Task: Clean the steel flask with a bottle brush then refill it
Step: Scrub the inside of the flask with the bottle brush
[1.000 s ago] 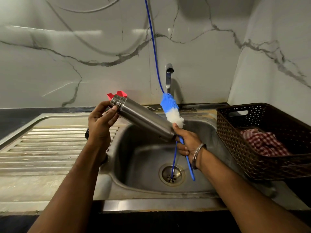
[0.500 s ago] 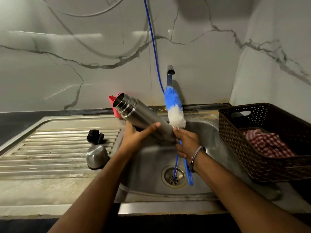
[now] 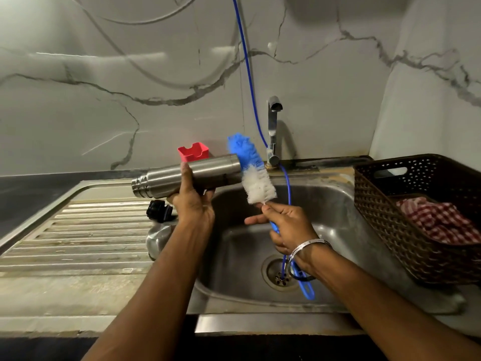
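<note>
My left hand grips the steel flask around its middle, holding it almost level above the sink's left edge, open threaded mouth pointing left. My right hand holds the bottle brush by its blue handle, just below the bristles. The blue-and-white bristle head stands up beside the flask's base, outside the flask. The flask's steel cup lid and black stopper lie on the drainboard, partly hidden by my left arm.
The steel sink has a drain below my right wrist. A tap and a blue hose stand behind it. A red holder sits at the back; a brown basket with a checked cloth is on the right.
My left hand moved from the flask's mouth to its middle and swung it from tilted to nearly level, mouth left. The right hand let go of the flask's base and keeps only the brush.
</note>
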